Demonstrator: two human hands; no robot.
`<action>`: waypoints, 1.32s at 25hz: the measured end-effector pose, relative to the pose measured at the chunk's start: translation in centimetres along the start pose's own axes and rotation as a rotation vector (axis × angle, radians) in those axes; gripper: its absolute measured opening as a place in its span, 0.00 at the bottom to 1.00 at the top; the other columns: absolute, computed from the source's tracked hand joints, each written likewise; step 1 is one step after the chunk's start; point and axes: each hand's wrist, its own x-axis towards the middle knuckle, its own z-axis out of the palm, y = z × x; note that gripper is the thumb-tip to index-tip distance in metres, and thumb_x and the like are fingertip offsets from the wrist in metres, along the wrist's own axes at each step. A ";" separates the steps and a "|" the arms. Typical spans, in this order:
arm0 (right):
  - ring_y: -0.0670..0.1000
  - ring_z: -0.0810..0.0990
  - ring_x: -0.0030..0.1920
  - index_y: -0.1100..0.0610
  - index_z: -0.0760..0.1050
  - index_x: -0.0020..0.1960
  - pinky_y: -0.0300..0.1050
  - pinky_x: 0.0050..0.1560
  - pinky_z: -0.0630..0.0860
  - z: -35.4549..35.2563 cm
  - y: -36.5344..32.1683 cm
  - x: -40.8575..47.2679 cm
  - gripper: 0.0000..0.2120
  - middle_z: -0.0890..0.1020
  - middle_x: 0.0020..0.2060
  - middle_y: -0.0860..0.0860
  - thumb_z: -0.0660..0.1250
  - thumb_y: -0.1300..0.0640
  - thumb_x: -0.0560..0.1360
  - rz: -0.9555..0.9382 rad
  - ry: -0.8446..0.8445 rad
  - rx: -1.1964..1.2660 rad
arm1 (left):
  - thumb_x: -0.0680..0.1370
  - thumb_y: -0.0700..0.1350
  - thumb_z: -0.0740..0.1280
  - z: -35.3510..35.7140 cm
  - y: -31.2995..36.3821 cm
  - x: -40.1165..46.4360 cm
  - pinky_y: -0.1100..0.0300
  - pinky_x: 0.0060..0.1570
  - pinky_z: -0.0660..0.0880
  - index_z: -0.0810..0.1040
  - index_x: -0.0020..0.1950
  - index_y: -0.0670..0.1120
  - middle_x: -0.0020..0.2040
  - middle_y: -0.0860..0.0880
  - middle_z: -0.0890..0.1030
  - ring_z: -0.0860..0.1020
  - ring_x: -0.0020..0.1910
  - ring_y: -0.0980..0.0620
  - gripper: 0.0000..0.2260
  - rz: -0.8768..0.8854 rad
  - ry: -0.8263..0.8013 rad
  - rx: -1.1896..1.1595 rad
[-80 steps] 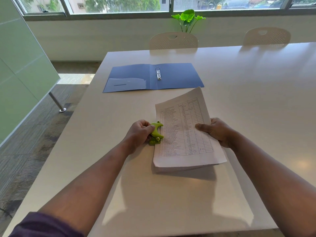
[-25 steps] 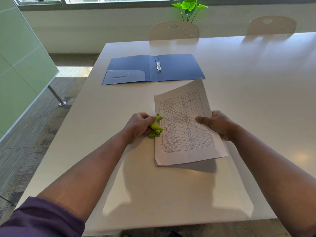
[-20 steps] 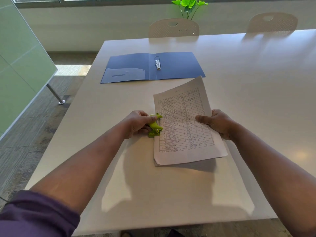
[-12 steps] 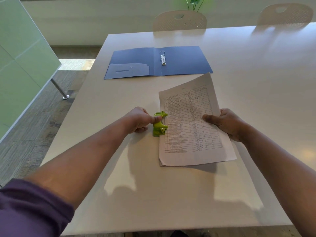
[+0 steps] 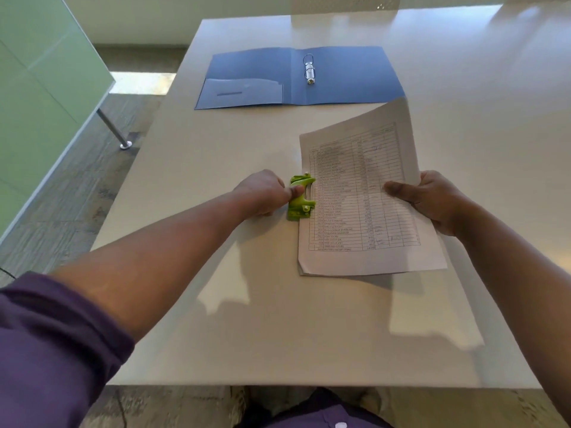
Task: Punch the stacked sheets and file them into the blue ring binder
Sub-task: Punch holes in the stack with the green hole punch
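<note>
Green punch (image 5: 300, 197) gripped by left hand (image 5: 262, 193); right hand (image 5: 432, 200) pinches sheets (image 5: 364, 205), fingers beneath hidden.

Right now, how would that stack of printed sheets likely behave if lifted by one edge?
The stack of sheets would probably flop: its far corner already lifts off the table. Loose sheets may fan or slide apart, since only the right hand and the green punch, gripped by the left hand, hold them.

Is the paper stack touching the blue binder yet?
Apart. The head view shows bare table between the paper stack and the blue binder.
</note>
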 end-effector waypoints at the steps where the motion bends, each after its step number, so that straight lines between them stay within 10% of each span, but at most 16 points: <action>1: 0.54 0.89 0.44 0.57 0.82 0.55 0.44 0.37 0.84 0.1 -0.1 -0.1 0.06 0.89 0.46 0.53 0.71 0.58 0.79 0.002 0.003 -0.002 | 0.74 0.71 0.66 -0.1 0.1 0.0 0.60 0.29 0.68 0.80 0.40 0.46 0.34 0.49 0.79 0.76 0.31 0.50 0.27 0.000 -0.005 0.016; 33: 0.56 0.88 0.45 0.61 0.81 0.59 0.48 0.40 0.84 -0.6 -0.5 -1.6 0.09 0.88 0.48 0.56 0.70 0.61 0.80 -0.029 0.043 -0.014 | 0.79 0.64 0.65 0.5 1.5 -3.1 0.49 0.46 0.84 0.77 0.49 0.50 0.42 0.52 0.83 0.84 0.37 0.53 0.17 0.102 0.184 -0.031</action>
